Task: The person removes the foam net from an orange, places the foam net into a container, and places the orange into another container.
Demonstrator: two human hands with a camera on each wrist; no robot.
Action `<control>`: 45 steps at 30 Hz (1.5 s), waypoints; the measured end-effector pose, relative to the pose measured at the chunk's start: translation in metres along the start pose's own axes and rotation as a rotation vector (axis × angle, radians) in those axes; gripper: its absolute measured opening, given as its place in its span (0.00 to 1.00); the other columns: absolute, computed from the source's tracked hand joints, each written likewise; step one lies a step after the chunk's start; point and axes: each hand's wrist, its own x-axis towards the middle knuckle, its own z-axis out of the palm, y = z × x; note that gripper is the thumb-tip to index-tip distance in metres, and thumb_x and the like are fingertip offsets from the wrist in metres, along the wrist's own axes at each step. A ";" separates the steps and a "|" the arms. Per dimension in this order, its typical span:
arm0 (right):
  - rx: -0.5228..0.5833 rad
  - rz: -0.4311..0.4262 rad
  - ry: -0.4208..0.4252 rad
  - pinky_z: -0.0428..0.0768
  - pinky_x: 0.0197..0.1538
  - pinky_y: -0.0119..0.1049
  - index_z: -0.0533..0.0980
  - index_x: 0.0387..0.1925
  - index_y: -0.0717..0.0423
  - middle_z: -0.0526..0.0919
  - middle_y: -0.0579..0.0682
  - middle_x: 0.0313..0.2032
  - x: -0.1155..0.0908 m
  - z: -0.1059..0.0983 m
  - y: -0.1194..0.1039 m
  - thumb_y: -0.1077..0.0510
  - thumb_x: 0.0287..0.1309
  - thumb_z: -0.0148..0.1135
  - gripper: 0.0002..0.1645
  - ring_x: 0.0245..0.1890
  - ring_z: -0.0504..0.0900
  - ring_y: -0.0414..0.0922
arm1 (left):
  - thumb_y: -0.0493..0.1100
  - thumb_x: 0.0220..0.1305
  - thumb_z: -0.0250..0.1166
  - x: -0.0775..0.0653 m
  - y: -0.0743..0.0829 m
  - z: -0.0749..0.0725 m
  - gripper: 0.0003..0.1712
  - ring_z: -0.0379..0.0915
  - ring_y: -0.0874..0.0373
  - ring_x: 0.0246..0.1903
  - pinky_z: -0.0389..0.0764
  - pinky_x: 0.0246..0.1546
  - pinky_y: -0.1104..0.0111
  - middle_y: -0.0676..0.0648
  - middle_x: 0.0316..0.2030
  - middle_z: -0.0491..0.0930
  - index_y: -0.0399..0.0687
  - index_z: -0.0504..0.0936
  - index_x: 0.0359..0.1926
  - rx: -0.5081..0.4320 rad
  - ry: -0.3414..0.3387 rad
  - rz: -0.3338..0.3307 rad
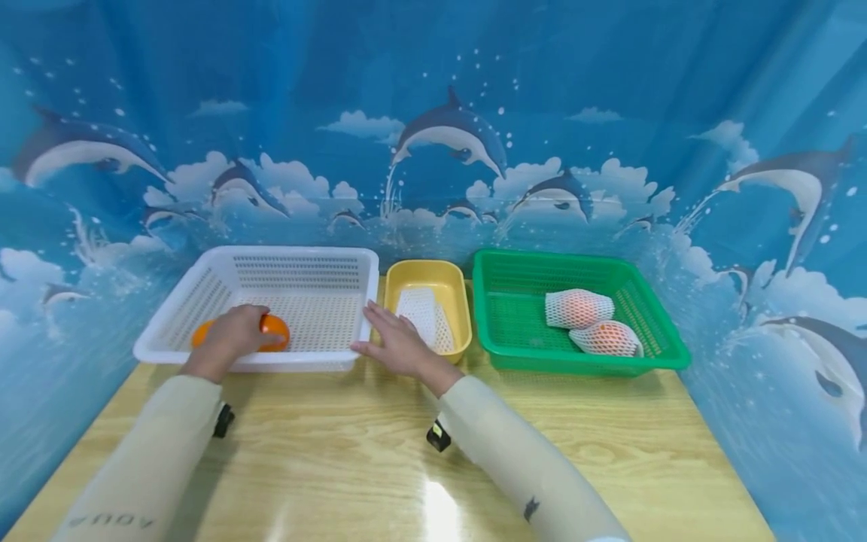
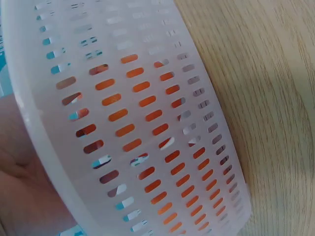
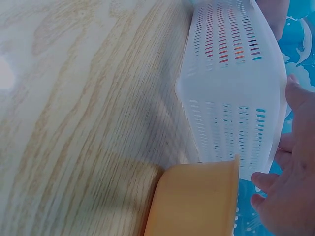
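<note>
Inside the white basket (image 1: 301, 361), my left hand (image 1: 233, 335) holds an orange (image 1: 276, 331), thumb on its near side and fingers over its far side. Another orange (image 1: 201, 333) lies left of that hand, partly hidden by it. In the left wrist view, orange skin shows through the slots of the basket wall (image 2: 142, 49), and part of the left hand (image 2: 29, 172) appears beyond the rim. My right hand (image 1: 400, 342) rests on the basket's right rim, fingers extended; in the right wrist view its thumb (image 3: 295, 93) is right at the rim.
Beside the white basket stands a yellow bin (image 1: 463, 316) with white foam netting (image 1: 418, 312) in it. Farther right, a green basket (image 1: 515, 357) holds two fruits in foam nets (image 1: 579, 309). A dolphin-print curtain (image 1: 433, 90) hangs behind the wooden table (image 1: 339, 452).
</note>
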 end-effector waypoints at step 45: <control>-0.292 0.034 0.082 0.50 0.74 0.53 0.57 0.73 0.56 0.57 0.53 0.73 -0.016 -0.010 -0.016 0.35 0.68 0.48 0.42 0.74 0.51 0.54 | 0.62 0.71 0.48 -0.020 0.033 0.002 0.41 0.33 0.23 0.67 0.43 0.55 0.23 0.24 0.69 0.44 0.38 0.54 0.72 -0.061 0.169 -0.135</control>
